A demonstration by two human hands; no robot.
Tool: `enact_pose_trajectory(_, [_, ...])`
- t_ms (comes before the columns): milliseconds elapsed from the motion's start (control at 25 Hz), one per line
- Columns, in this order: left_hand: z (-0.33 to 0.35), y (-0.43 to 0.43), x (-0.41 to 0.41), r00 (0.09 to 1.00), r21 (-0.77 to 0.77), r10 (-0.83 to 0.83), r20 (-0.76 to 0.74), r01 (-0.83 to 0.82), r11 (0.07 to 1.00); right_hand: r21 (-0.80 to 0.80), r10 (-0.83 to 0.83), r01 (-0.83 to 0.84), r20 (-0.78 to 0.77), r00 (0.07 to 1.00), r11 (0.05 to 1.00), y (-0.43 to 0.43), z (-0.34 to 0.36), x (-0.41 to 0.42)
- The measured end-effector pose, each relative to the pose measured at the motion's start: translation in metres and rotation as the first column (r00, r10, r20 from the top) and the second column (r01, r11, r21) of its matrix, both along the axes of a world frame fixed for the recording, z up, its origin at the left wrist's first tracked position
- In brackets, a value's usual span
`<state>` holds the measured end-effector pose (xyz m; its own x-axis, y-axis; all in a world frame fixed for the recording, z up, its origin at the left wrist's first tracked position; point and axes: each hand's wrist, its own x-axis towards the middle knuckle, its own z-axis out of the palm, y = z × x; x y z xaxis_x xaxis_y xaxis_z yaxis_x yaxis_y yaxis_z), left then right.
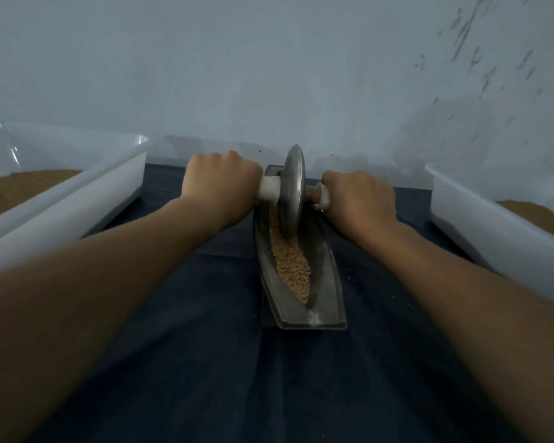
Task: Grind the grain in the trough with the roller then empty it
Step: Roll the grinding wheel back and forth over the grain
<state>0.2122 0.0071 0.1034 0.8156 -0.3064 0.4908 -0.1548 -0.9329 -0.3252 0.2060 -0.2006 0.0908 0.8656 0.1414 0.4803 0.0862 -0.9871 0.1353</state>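
A narrow boat-shaped metal trough (328, 282) lies lengthwise on a dark cloth, its near end toward me. Pale crushed grain (293, 270) fills its groove. The roller (293, 193), a metal disc on a white axle, stands upright in the groove at the trough's far half. My left hand (221, 183) grips the axle's left handle. My right hand (357, 195) grips the right handle. Both fists hide most of the handles, and the disc hides the trough's far end.
A white plastic tub (77, 187) holding brown grain stands at the left. Another white tub (493, 225) with brown grain stands at the right. The dark cloth (205, 346) covers the table toward me. A pale wall rises close behind.
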Motion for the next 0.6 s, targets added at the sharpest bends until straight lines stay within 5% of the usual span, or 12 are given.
enact_pose_trajectory(200, [-0.021,0.031,-0.054,0.939,0.013,-0.250,0.235,0.254,0.967,-0.143,0.129,-0.085,0.335,0.933,0.986,-0.027,-0.017,-0.064])
enact_pose_trajectory(320, [-0.017,0.018,-0.032,0.988,0.028,-0.087,0.126,0.085,0.996,-0.130,0.029,0.002,0.236,0.971,0.991,-0.016,-0.016,-0.034])
enact_pose_trajectory(480, [0.010,-0.013,0.011,0.999,0.012,0.024,-0.040,-0.023,1.000,0.100,-0.083,0.091,-0.089,0.993,0.991,0.002,-0.004,0.008])
enact_pose_trajectory(600, [-0.004,0.008,-0.017,0.999,-0.019,-0.054,-0.002,0.054,0.998,-0.055,0.032,-0.029,0.063,0.998,0.998,-0.010,-0.005,-0.024])
